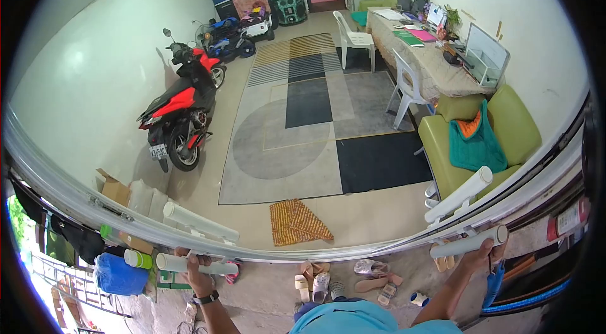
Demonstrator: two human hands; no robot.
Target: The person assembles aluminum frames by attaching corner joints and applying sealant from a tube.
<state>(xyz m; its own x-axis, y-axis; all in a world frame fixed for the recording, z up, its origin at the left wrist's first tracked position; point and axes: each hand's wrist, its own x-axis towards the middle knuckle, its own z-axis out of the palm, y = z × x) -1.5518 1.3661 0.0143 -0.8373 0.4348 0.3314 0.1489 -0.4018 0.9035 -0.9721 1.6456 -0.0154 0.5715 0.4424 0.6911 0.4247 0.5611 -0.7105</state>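
Observation:
My left hand (199,276), with a dark watch on the wrist, is closed around a white tubular door handle (172,263) at the lower left. On the right, my right hand (481,256) has its fingers wrapped around a matching white door handle (456,246). Two more white tubular handles, a left one (201,223) and a right one (459,195), stand just beyond, on the room side of the white door frame (372,248). Whether the doors are fully closed is hard to tell.
A patterned rug (278,145) covers the floor ahead, with a folded yellow-brown mat (300,223) nearer. A red and black scooter (180,97) stands left. White chairs (407,85), a long table (404,50) and a green sofa (439,138) line the right. Footwear (320,285) lies near my feet.

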